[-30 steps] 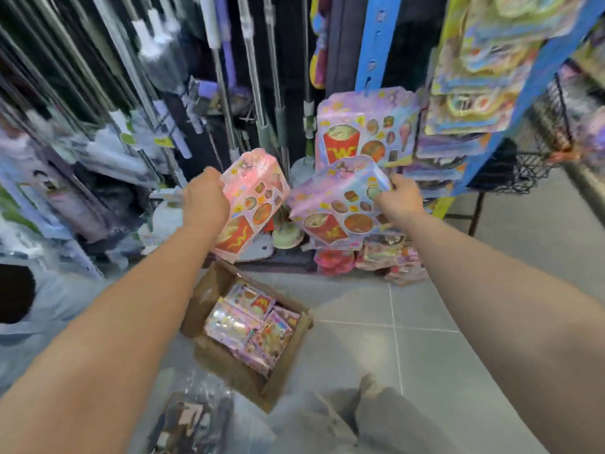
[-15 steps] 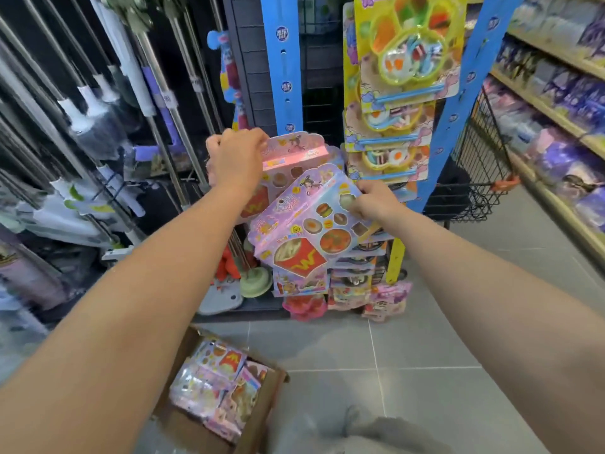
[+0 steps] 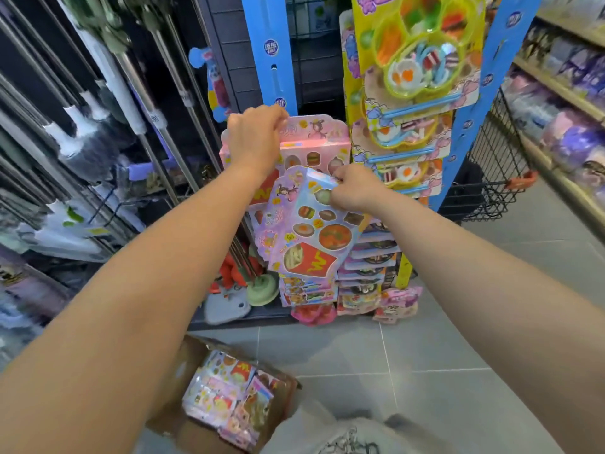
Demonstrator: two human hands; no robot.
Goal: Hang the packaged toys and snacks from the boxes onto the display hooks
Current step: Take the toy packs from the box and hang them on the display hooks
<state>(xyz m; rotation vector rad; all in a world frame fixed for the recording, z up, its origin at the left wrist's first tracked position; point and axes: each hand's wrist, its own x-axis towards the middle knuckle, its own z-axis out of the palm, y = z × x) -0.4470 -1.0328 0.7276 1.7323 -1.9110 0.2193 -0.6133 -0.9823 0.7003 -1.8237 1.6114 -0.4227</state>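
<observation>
Head view: left hand (image 3: 255, 139) is curled over the top-left corner of a pink carded toy-food pack (image 3: 319, 149), held up against the blue slotted display upright (image 3: 270, 54). Hook maybe behind the fingers, can't tell. Right hand (image 3: 355, 193) pinches the top edge of a purple toy-food pack (image 3: 304, 237), tilted, overlapping the pink pack's lower edge. Brown cardboard box (image 3: 203, 352) sits on grey floor tiles (image 3: 425, 355), with more carded packs (image 3: 226, 398) inside.

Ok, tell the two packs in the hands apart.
The left hand holds a pink pack, the right hand a lilac pack. The pink pack stands upright and higher; the lilac pack is tilted, lower, in front. Both show play food and red fries boxes.
</observation>
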